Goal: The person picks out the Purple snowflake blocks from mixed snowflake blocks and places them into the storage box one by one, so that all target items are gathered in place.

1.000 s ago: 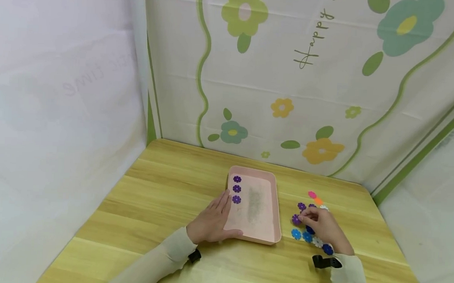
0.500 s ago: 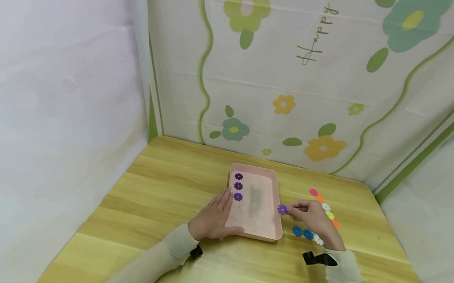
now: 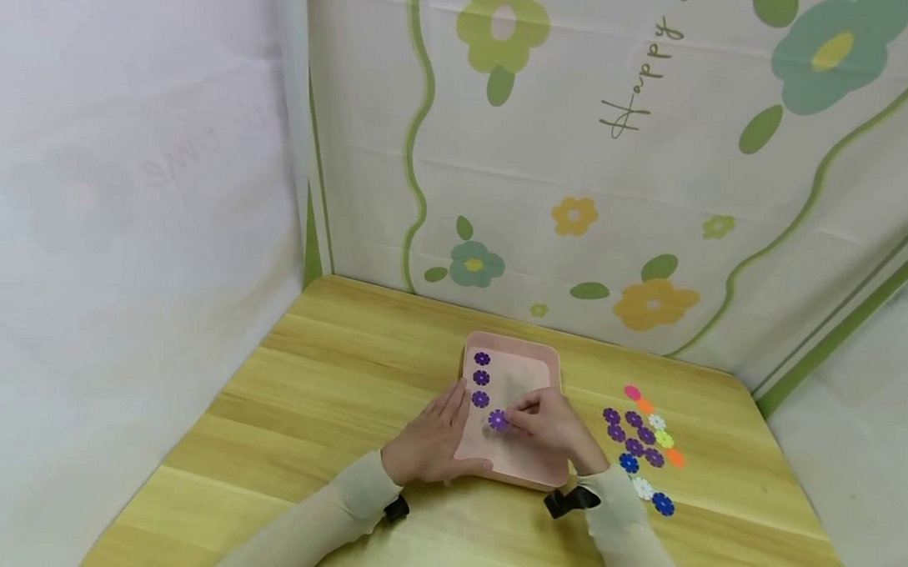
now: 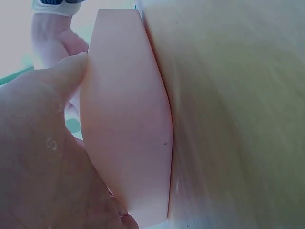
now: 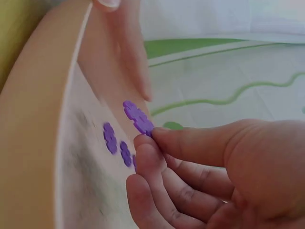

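A shallow pink tray [image 3: 522, 369] lies on the table, with three purple flower-shaped discs [image 3: 481, 378] in a column along its left side. My left hand [image 3: 429, 437] rests against the near left corner, fingers straight along the left rim and thumb along the front edge. In the left wrist view, that thumb touches the top of the tray's outer wall [image 4: 126, 95]. Over the tray, my right hand [image 3: 550, 422] pinches another purple flower-shaped disc [image 5: 136, 117] between thumb and fingertips. This disc is tilted, just nearer to me than the column.
Right of the tray lie several more purple discs [image 3: 634, 447]. Around them are pink [image 3: 632, 392], orange [image 3: 675, 457], yellow [image 3: 665, 439], white [image 3: 644, 489] and dark blue [image 3: 663, 503] discs. Behind the table hangs a flower-printed cloth [image 3: 518, 169].
My right hand has carried the pinched purple disc left from the loose discs, across the tray's right rim, to below the column. The left hand has stayed on the tray.
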The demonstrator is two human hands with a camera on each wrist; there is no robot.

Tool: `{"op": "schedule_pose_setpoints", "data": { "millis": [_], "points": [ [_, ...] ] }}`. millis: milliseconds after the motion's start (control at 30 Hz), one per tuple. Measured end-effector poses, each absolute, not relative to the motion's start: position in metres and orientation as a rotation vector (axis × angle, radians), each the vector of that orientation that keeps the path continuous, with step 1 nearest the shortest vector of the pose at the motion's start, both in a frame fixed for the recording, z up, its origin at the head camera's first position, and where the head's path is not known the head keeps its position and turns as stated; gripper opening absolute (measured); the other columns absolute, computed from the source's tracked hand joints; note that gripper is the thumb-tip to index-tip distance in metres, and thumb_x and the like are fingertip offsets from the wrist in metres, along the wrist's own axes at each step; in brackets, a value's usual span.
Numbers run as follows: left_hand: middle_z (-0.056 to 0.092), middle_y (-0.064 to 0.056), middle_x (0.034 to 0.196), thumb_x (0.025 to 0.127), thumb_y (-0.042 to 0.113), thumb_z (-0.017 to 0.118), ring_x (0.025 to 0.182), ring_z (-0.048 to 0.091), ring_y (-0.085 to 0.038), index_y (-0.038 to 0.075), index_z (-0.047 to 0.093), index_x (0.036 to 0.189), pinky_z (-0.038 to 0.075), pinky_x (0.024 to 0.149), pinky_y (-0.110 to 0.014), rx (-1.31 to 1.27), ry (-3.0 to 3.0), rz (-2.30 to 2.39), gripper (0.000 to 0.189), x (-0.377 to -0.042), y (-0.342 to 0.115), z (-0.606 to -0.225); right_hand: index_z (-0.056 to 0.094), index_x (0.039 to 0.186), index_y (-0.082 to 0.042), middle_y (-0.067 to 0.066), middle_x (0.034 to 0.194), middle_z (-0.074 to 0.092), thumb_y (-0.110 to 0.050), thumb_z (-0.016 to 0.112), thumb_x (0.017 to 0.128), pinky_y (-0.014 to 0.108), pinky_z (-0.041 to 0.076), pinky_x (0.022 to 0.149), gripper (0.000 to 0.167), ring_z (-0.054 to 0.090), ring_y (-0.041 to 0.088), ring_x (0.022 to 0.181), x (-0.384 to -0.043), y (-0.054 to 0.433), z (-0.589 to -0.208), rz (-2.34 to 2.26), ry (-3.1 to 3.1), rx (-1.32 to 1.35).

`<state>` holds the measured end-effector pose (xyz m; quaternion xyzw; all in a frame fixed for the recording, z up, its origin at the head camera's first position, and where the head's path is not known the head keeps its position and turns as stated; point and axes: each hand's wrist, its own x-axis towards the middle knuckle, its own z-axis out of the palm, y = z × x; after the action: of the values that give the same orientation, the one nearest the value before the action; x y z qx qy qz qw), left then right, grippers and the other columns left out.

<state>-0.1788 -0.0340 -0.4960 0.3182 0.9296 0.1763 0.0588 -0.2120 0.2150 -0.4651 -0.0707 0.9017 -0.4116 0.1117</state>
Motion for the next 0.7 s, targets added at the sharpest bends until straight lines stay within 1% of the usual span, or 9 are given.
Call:
{"op": "schedule_pose_setpoints", "data": {
  "millis": [167, 300, 433, 533, 700],
  "points": [
    [0.001, -0.027, 0.177, 0.099, 0.076, 0.049, 0.166, 0.008, -0.038, -0.007, 0.012, 0.166, 0.023, 0.133, -0.051, 0.953, 2.803, 0.518, 0.114, -0.178, -0.035, -0.493, 0.084, 0.092, -0.008, 0.005, 0.087, 0.081, -0.013, 0.076, 0.098, 0.024, 0.058, 0.063, 0.011, 0.073, 0.017, 0.075, -0.219, 0.194, -0.471, -1.208, 2.652, -0.220],
    [0.002, -0.027, 0.176, 0.098, 0.076, 0.051, 0.166, 0.010, -0.039, -0.008, 0.013, 0.166, 0.024, 0.133, -0.053, 0.968, 2.809, 0.534, 0.114, -0.178, -0.036, -0.496, 0.084, 0.091, -0.006, 0.008, 0.084, 0.081, -0.012, 0.076, 0.098, 0.025, 0.059, 0.063, 0.012, 0.074, 0.017, 0.072, -0.221, 0.183, -0.474, -1.181, 2.649, -0.214],
    [0.000, -0.026, 0.177, 0.099, 0.076, 0.050, 0.166, 0.008, -0.039, -0.008, 0.011, 0.166, 0.024, 0.132, -0.054, 0.977, 2.826, 0.548, 0.114, -0.180, -0.036, -0.504, 0.084, 0.090, -0.004, 0.007, 0.083, 0.081, -0.010, 0.076, 0.097, 0.025, 0.059, 0.062, 0.012, 0.072, 0.015, 0.069, -0.222, 0.176, -0.479, -1.165, 2.652, -0.207],
    [-0.002, -0.024, 0.177, 0.098, 0.077, 0.049, 0.166, 0.006, -0.036, -0.006, 0.010, 0.167, 0.023, 0.133, -0.053, 0.970, 2.835, 0.555, 0.115, -0.182, -0.036, -0.509, 0.084, 0.088, -0.005, 0.005, 0.082, 0.080, -0.009, 0.076, 0.097, 0.023, 0.058, 0.061, 0.013, 0.069, 0.012, 0.068, -0.222, 0.173, -0.482, -1.139, 2.673, -0.173],
    [-0.001, -0.024, 0.177, 0.097, 0.078, 0.049, 0.166, 0.008, -0.037, -0.006, 0.011, 0.167, 0.025, 0.132, -0.054, 0.991, 2.851, 0.561, 0.116, -0.183, -0.035, -0.513, 0.083, 0.084, -0.006, 0.002, 0.078, 0.078, -0.009, 0.076, 0.096, 0.024, 0.056, 0.060, 0.015, 0.066, 0.011, 0.066, -0.222, 0.170, -0.486, -1.085, 2.710, -0.120]
  ]
}}
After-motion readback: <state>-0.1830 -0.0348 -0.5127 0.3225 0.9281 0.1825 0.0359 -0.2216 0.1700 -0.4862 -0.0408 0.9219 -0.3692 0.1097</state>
